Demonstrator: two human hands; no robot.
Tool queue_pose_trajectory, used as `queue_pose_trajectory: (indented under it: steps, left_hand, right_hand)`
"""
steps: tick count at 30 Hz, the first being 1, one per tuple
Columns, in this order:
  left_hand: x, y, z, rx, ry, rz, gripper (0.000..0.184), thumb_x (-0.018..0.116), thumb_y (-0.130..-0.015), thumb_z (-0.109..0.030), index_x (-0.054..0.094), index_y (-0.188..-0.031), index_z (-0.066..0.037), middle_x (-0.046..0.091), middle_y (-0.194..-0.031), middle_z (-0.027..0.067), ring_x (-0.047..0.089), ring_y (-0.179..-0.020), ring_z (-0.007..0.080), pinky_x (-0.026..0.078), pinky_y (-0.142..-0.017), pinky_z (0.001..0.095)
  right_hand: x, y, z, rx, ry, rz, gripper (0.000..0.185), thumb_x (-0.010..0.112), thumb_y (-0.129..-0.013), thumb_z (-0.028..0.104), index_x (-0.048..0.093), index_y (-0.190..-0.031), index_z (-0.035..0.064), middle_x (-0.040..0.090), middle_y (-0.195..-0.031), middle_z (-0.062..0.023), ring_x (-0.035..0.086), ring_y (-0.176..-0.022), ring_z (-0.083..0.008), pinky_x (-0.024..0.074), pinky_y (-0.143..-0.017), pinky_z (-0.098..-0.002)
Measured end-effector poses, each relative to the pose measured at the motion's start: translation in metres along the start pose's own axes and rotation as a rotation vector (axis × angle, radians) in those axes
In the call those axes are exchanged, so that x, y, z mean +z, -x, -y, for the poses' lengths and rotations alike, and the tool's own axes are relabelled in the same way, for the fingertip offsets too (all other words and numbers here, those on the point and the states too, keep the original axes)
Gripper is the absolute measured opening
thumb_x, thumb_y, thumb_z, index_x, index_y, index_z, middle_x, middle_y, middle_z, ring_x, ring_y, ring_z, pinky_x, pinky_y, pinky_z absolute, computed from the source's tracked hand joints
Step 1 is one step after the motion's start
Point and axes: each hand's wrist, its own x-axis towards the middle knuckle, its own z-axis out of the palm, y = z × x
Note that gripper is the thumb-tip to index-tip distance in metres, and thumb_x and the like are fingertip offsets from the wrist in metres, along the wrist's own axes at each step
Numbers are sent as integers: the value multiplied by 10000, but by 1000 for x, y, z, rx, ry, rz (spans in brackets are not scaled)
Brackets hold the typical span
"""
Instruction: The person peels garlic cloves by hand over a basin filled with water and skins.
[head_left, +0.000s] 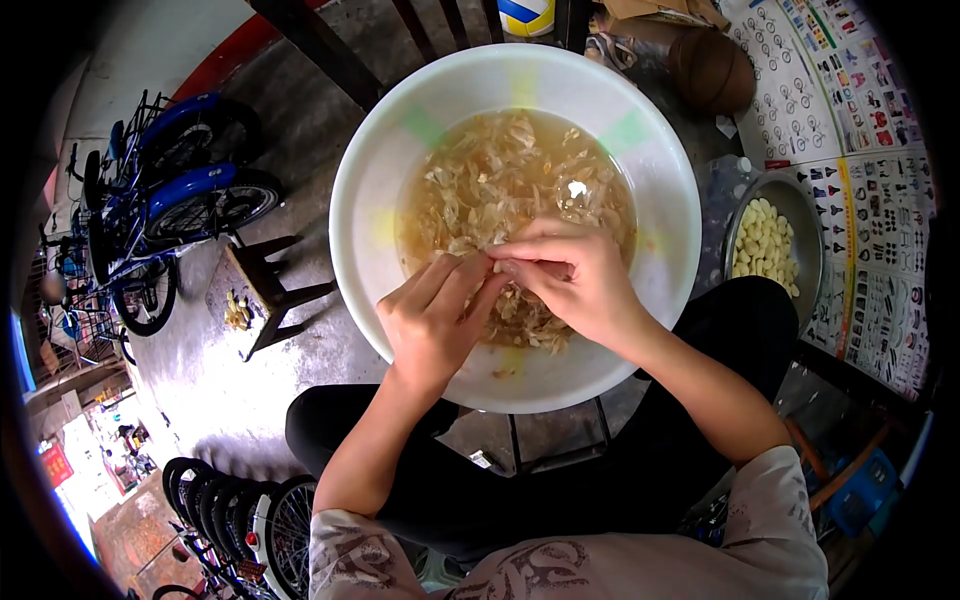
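Note:
My left hand and my right hand meet fingertip to fingertip above a large white plastic basin. Both are closed in a pinch on a small pale garlic clove, mostly covered by the fingers. Below them, cloudy brownish water fills the bottom of the basin. Papery garlic skins float in it, with more bunched under my hands. To the right, a metal bowl contains many peeled garlic cloves.
A small wooden stool stands left of the basin. Blue bicycles are parked beyond it, and more wheels show at lower left. Printed sheets cover a surface at right. A brown ball and wooden chair slats are at the back.

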Motion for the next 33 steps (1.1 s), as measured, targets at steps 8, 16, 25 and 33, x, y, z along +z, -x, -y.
queue_pose_trajectory:
  steps: [8, 16, 25, 33]
  left_hand:
    - [-3, -3, -3, 0, 112, 45, 210, 824, -691, 7, 696, -858, -3, 675, -744, 87, 646, -604, 189, 498, -519, 281]
    - [-8, -6, -5, -83, 259, 48, 208, 835, -667, -15, 712, -835, -21, 683, -764, 74, 667, -645, 200, 528, -556, 291]
    - [-10, -6, -2, -133, 332, 46, 204, 817, -687, 32, 703, -854, 4, 699, -804, 84, 669, -684, 183, 528, -608, 275]
    - [-10, -9, -5, -176, 374, 96, 168, 793, -727, 62, 700, -860, 22, 694, -798, 91, 657, -702, 174, 516, -642, 267]
  right_hand:
    - [-12, -1, 0, 254, -229, 144, 173, 665, -876, -22, 725, -1038, -37, 719, -914, -126, 707, -769, -159, 580, -685, -252]
    - [-19, -5, 13, 473, -473, 209, 207, 633, -917, -5, 679, -1098, -95, 717, -984, -182, 719, -833, -184, 607, -748, -271]
    - [-16, -4, 12, 440, -484, 208, 210, 633, -913, -12, 681, -1102, -92, 719, -964, -187, 717, -817, -178, 589, -745, -265]
    - [-22, -8, 14, 495, -412, 176, 176, 644, -914, -4, 706, -1069, -57, 734, -900, -113, 695, -741, -117, 550, -671, -229]
